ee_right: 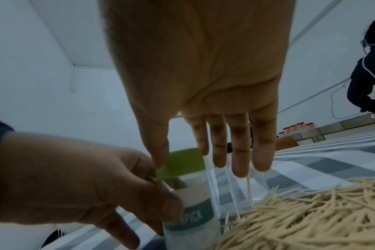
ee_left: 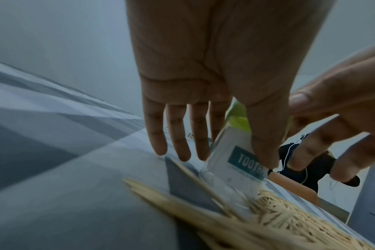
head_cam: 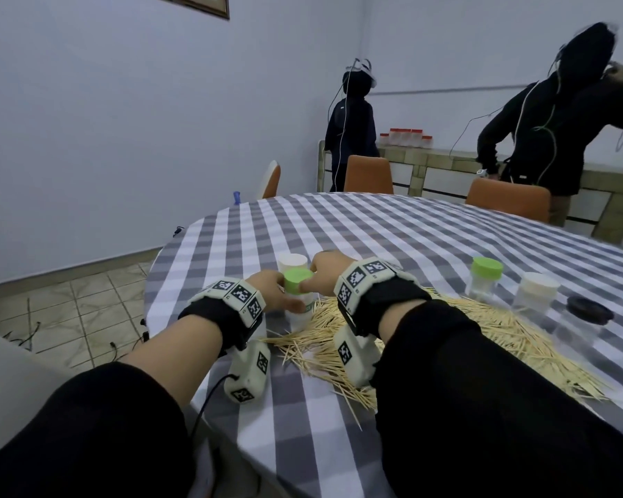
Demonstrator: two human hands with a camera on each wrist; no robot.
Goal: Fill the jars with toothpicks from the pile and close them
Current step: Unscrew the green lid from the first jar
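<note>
A toothpick jar (head_cam: 300, 314) with a white and teal label stands at the left edge of the toothpick pile (head_cam: 446, 332). My left hand (head_cam: 285, 300) grips its body, the thumb pressed on the label (ee_left: 244, 162). My right hand (head_cam: 312, 278) pinches the green lid (head_cam: 297, 280) between thumb and index finger at the jar's mouth. In the right wrist view the green lid (ee_right: 180, 164) sits slightly askew on the jar (ee_right: 190, 218), and tan toothpicks show through the wall under it. The other right fingers (ee_right: 263, 152) hang straight.
A white-lidded jar (head_cam: 293, 262) stands just behind the held one. To the right of the pile are a green-lidded jar (head_cam: 486, 278), a white-lidded jar (head_cam: 536, 292) and a black lid (head_cam: 588, 309). The table edge (head_cam: 166, 253) is close on the left. Two people stand at the far wall.
</note>
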